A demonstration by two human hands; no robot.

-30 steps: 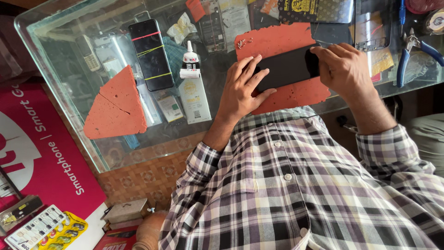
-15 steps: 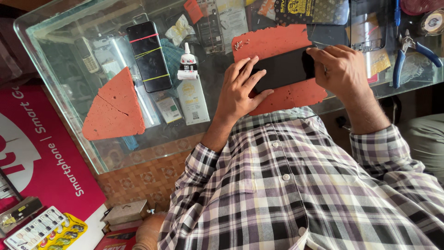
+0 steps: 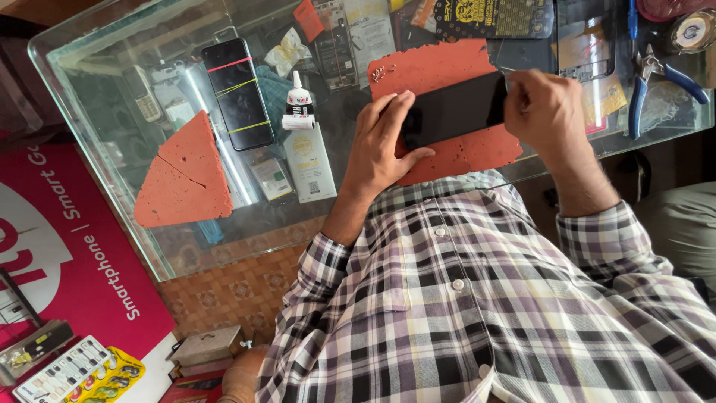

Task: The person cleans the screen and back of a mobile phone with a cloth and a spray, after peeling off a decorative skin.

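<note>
A black phone (image 3: pixel 456 110) lies on a red rubber mat (image 3: pixel 440 69) on the glass counter (image 3: pixel 112 104). My left hand (image 3: pixel 382 143) holds its left end, fingers spread on top and the thumb along the near edge. At the phone's right end my right hand (image 3: pixel 548 112) has its fingers curled over the edge. I cannot tell whether that hand also holds a small tool. A few tiny screws (image 3: pixel 382 72) rest on the mat by my left fingertips.
To the left are a glue bottle (image 3: pixel 300 104), another phone bound with rubber bands (image 3: pixel 237 93) and a triangular red mat piece (image 3: pixel 184 173). Blue-handled pliers (image 3: pixel 650 78) lie at the right. A dark patterned phone cover (image 3: pixel 494 18) lies at the far edge.
Both hands stay on the black phone in almost the same grip. The view has shifted slightly.
</note>
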